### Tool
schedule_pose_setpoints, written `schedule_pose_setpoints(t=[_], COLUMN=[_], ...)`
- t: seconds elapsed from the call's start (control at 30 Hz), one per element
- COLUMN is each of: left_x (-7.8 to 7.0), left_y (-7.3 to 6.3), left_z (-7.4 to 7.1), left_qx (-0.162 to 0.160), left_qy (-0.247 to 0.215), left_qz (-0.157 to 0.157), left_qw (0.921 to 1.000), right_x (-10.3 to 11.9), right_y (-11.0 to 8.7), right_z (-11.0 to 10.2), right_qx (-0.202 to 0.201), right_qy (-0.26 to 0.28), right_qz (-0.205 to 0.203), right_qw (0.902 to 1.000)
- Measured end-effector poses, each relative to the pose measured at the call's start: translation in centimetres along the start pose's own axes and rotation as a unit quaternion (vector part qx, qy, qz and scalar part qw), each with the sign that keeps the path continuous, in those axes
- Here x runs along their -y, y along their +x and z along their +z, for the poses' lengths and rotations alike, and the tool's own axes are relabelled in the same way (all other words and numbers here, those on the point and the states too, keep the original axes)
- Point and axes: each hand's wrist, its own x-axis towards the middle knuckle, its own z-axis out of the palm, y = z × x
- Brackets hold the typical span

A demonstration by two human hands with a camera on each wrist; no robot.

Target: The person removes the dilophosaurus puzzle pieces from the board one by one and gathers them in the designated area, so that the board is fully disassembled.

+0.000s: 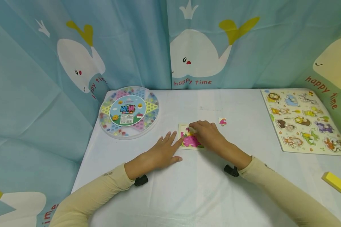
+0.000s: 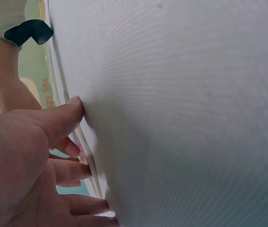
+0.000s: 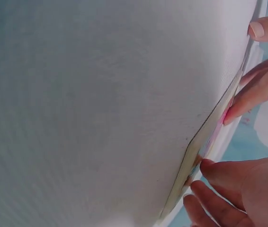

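A small square jigsaw puzzle (image 1: 191, 145) with a pink animal picture lies in a pale frame on the white table. My left hand (image 1: 165, 151) lies flat beside its left edge, index fingertip on the picture and fingers spread. Over the upper right of the frame, my right hand (image 1: 207, 134) bends its fingers down and pinches a puzzle piece, mostly hidden beneath them. The right wrist view has the right thumb (image 3: 219, 170) and fingertips close together at the frame's edge (image 3: 193, 156). One loose puzzle piece (image 1: 222, 121), pink and white, lies to the right.
At the back left sits a round Chinese checkers box (image 1: 128, 110) with coloured marbles. A large animal puzzle board (image 1: 307, 121) occupies the right side, with a yellow block (image 1: 336, 183) nearer the front. Blue whale-print curtains (image 1: 136, 41) hang behind the table.
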Motion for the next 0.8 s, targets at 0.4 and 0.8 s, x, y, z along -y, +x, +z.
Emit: schedule_pose_setpoints(t=[0.4, 0.8], left_x=[-0.1, -0.3], left_y=[0.0, -0.1], left_z=[0.0, 0.0], left_qx=[-0.003, -0.007], left_qy=[0.006, 0.011], left_qz=[-0.003, -0.001], left_qw=[1.0000, 0.9999], right_x=[0.4, 0.5], right_y=[-0.4, 0.2], right_z=[0.0, -0.9], right_qx=[-0.011, 0.044], right_qy=[-0.032, -0.021], right_qz=[-0.010, -0.009], right_qw=[0.9994, 0.9988])
